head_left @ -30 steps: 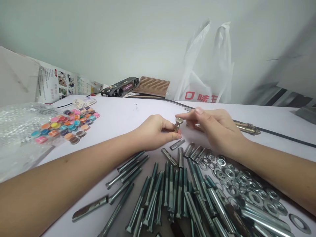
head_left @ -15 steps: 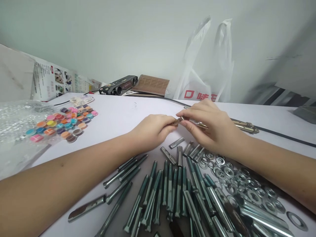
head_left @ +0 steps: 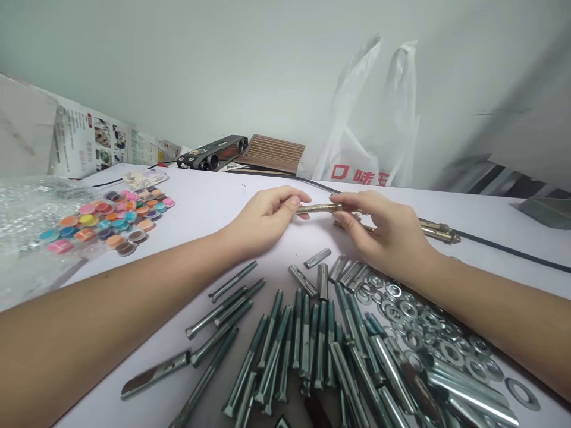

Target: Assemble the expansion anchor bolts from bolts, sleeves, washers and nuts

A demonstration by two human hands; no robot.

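A brass-coloured expansion bolt (head_left: 317, 208) lies level between my two hands, above the white tabletop. My left hand (head_left: 267, 220) pinches its left end between thumb and fingers. The thumb and forefinger of my right hand (head_left: 383, 229) close on the other end, where a collar or nut shows. Partly hidden behind my right hand, more gold expansion bolts (head_left: 439, 230) lie on the table. Closer to me are several silver bolts (head_left: 276, 351) with flared ends, and short slit metal sleeves (head_left: 303, 280) below my hands.
Metal washers (head_left: 419, 321) are heaped under my right forearm, longer metal tubes (head_left: 473, 380) beside them. Coloured discs (head_left: 116, 220) and clear plastic wrap (head_left: 40, 220) lie at left. A black cable (head_left: 504, 244) crosses the back, before a white plastic bag (head_left: 361, 142).
My hands have moved apart, the left one shifting left and slightly up, so more of the bolt's length shows between them.
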